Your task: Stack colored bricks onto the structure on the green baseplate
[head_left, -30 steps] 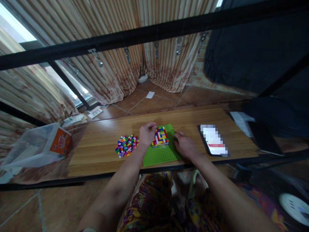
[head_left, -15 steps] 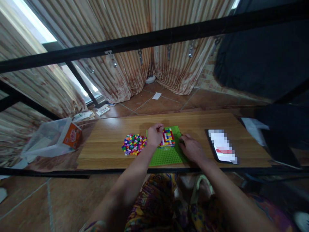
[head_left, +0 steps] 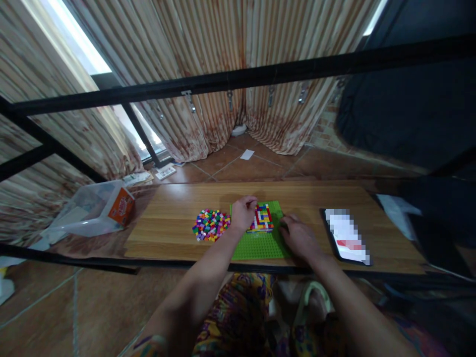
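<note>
A green studded baseplate (head_left: 260, 248) lies on the wooden table, bearing a low square build of toy bricks (head_left: 264, 218) in red, yellow, blue and white. My left hand (head_left: 244, 213) is over the build's left side, fingers pinched together; whatever is between the fingertips is too small to make out. At the plate's right edge, my right hand (head_left: 298, 235) has its fingers curled against the rim and appears to grip it. Left of the plate, close to my left forearm, is a heap of small loose bricks (head_left: 210, 225) in many colours.
A phone (head_left: 345, 238) lies on the table (head_left: 163, 213) to the right. Beyond the left end stands a clear plastic bin (head_left: 85, 208) with an orange label. A black metal bar (head_left: 238, 79) with hanging clips crosses in front of the curtains.
The whole view has shifted, so everything sits slightly lower and further right. Both hands keep nearly the same places at the build and the plate's edge.
</note>
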{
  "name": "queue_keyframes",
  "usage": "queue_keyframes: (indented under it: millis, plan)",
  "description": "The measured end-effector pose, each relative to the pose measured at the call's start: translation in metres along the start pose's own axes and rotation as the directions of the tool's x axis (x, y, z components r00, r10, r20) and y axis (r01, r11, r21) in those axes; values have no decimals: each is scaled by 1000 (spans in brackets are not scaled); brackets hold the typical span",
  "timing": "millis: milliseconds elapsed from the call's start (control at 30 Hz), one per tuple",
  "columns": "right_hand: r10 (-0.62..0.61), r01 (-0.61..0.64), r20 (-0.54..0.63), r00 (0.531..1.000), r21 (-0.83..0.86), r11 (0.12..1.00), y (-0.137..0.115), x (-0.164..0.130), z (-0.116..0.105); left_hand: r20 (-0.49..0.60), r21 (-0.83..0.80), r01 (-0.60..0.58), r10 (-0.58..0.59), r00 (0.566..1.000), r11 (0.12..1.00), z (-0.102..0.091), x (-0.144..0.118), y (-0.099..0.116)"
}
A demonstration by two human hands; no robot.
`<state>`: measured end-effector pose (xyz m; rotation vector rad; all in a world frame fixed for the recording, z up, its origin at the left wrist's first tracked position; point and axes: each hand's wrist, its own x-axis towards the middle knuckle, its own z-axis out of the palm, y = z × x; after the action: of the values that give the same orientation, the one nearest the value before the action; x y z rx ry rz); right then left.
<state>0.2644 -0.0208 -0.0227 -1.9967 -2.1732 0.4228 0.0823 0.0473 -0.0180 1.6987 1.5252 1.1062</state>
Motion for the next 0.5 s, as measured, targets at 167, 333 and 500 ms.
queue_keyframes:
  millis: [167, 333, 500]
  plan:
    - [-13, 13, -7, 1000, 17, 1000, 1, 0, 1, -22, -24, -42, 41, 999, 999, -8, -3, -6]
    - [-2, 2, -12, 1000, 29, 1000, 0, -1, 0, -152, -15, -103, 100, 983, 995, -36, -15, -21]
    - [-9, 9, -7, 1000, 26, 1000, 1, -1, 1, -247, -1, -69, 67, 967, 998, -79, -50, -42]
